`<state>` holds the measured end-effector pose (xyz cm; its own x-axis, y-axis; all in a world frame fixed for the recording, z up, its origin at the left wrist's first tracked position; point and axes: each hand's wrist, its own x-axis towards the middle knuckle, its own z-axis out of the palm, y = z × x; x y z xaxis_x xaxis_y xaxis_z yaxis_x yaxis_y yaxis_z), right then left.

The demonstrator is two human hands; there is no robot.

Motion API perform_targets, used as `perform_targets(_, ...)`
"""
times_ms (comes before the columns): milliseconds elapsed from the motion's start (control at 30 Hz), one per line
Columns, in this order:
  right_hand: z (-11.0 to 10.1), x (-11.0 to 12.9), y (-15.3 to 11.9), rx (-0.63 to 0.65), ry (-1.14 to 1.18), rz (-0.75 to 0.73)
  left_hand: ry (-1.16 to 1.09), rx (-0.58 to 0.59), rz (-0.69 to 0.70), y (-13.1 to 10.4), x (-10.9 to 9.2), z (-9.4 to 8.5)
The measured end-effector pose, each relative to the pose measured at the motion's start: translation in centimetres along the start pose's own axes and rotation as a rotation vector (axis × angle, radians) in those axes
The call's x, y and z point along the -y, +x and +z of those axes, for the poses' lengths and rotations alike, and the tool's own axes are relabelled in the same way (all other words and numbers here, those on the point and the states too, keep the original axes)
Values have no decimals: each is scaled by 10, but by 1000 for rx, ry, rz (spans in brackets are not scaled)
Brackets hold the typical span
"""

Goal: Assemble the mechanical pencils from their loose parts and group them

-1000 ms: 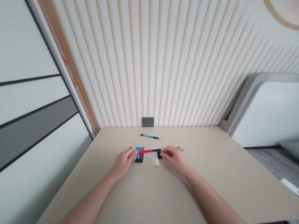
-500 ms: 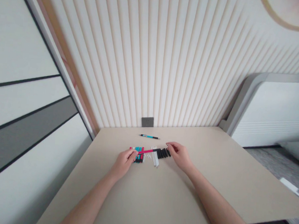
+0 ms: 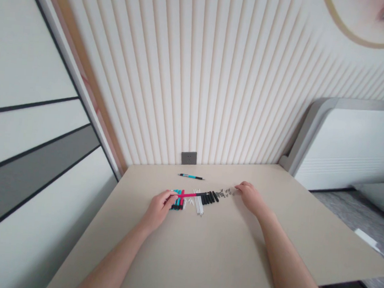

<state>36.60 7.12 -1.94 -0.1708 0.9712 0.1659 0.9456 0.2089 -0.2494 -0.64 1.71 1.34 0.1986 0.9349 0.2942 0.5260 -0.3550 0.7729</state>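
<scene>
My left hand is closed round the rear end of a pink-red pen barrel with a black grip section, held slantwise above the table parts. Under and beside that hand lie several blue and red pen barrels with black ends. Small white pieces and a row of thin white refills come next to them, then several black rubber grips. My right hand is at the right end of the row, its fingertips pinched together beside small grey metal-looking parts. Whatever is between those fingertips is too small to make out.
A whole blue and black pen lies farther back on the beige table. A dark wall socket sits just above the table's back edge. The cabinet rises at left; a bed headboard stands at right.
My right hand has moved right, away from the pen's tip end, to the small grey parts, uncovering them. My left hand still holds the pink-red pen barrel, almost unmoved.
</scene>
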Motion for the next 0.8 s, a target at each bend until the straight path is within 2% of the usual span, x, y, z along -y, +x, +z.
perform_targets(200,-2,7,0,80,55,-37,-47,-17,-6,0,3,1)
perform_targets(633,6,4,3,48,99,-17,-165,-16,-83,0,4,4)
perform_targets(800,0,7,2,9,107,13,-170,-30,-96,0,9,4)
